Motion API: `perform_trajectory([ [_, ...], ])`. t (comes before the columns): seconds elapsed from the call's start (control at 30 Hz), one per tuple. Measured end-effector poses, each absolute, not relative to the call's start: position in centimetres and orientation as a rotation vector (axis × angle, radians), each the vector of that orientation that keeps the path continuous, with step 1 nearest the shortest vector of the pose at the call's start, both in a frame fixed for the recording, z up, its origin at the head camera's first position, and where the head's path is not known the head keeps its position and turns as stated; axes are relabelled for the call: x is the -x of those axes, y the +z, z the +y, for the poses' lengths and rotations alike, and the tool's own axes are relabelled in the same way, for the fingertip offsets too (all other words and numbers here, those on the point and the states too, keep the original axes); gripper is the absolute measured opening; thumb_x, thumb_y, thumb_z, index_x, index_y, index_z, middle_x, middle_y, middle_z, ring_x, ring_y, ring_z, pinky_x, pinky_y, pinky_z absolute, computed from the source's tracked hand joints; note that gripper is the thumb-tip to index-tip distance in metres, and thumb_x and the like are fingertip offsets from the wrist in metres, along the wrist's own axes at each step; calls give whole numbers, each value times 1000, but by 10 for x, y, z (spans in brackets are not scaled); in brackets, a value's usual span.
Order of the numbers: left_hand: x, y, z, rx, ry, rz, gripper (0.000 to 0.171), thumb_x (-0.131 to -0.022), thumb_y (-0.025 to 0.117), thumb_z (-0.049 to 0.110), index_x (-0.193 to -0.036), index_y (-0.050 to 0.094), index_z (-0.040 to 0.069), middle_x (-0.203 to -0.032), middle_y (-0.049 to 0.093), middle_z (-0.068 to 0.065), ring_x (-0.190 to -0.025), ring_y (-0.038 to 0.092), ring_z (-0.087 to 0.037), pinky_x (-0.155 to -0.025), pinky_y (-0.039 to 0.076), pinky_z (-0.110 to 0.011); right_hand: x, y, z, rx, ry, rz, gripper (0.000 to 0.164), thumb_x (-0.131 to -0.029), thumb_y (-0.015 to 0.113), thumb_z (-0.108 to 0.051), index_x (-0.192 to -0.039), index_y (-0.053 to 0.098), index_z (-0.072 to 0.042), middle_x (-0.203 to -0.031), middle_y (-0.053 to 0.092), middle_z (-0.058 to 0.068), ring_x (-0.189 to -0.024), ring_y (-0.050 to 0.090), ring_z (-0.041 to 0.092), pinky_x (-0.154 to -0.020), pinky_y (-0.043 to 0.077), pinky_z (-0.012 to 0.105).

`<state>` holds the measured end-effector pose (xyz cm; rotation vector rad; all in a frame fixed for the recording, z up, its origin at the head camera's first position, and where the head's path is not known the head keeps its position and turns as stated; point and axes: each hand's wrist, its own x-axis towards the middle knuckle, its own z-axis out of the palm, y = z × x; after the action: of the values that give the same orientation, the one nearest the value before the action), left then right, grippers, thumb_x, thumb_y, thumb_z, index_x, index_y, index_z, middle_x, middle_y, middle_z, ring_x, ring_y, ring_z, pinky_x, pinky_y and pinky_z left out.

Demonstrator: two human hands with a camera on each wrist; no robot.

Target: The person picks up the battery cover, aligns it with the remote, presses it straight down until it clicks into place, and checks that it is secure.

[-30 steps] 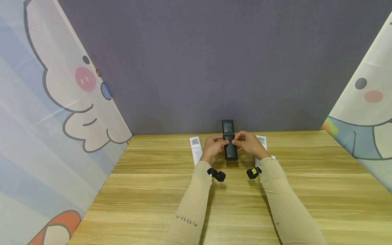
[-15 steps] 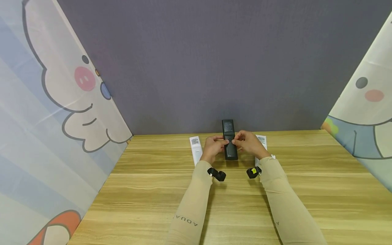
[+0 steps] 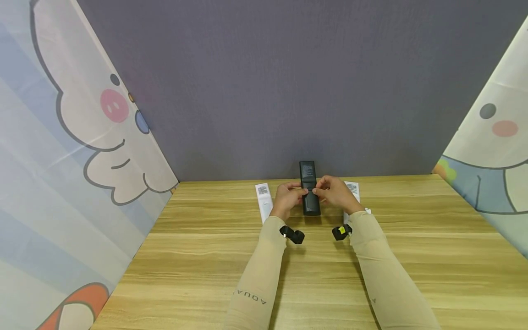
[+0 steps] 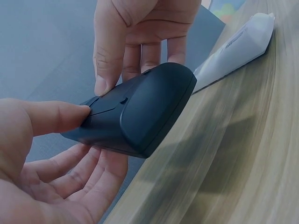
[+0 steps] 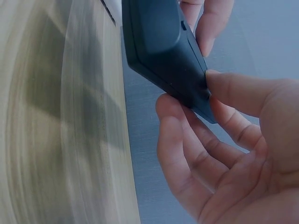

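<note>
Remote [image 3: 311, 207] was held over the desk [image 3: 198, 261], lower centre of the frame.
Left hand [image 3: 285, 201] and right hand [image 3: 337, 195] gripped its sides, fingers underneath, thumbs on its upper face.

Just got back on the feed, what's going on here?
A person holds a black remote above the table, its labelled back facing up. The left hand and right hand grip it from either side, both thumbs on its back. Its rear cover looks in place. One white remote lies beside the left hand; a second white remote is partly hidden by the right.
</note>
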<state>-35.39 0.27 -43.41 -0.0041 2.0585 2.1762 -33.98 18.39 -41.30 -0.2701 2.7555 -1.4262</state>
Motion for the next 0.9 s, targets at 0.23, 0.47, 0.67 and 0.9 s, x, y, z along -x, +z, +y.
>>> perform_trajectory([
  [0.23, 353, -434, 4, 27, 2164, 2089, 38, -90, 77, 10, -126, 68, 4, -101, 74, -9, -76, 66, -13, -76, 61, -33, 339, -414, 183, 269, -1431, 2741, 20, -103, 63, -21, -109, 59, -3, -113, 68, 21, -96, 72, 39, -80, 60, 51],
  [0.47, 350, -432, 4, 17, 2154, 2132, 37, -91, 77, 11, -127, 67, 4, -102, 72, -10, -78, 68, -15, -73, 61, -30, 339, -414, 182, 262, -1435, 2723, 20, -103, 61, -19, -112, 57, -2, -114, 66, 23, -96, 71, 40, -81, 60, 52],
  [0.67, 349, -433, 6, 30, 2129, 2188, 39, -92, 76, 10, -129, 66, 4, -103, 72, -12, -83, 73, -20, -74, 62, -32, 341, -416, 181, 244, -1438, 2683, 28, -102, 63, -17, -120, 53, 1, -119, 63, 25, -97, 69, 41, -80, 60, 48],
  [0.9, 348, -434, 6, 37, 2057, 2284, 41, -90, 76, 7, -130, 66, 7, -104, 73, -11, -78, 71, -18, -75, 62, -36, 345, -419, 180, 246, -1431, 2670, 41, -100, 65, -16, -131, 48, 5, -124, 62, 30, -100, 69, 35, -82, 60, 44],
])
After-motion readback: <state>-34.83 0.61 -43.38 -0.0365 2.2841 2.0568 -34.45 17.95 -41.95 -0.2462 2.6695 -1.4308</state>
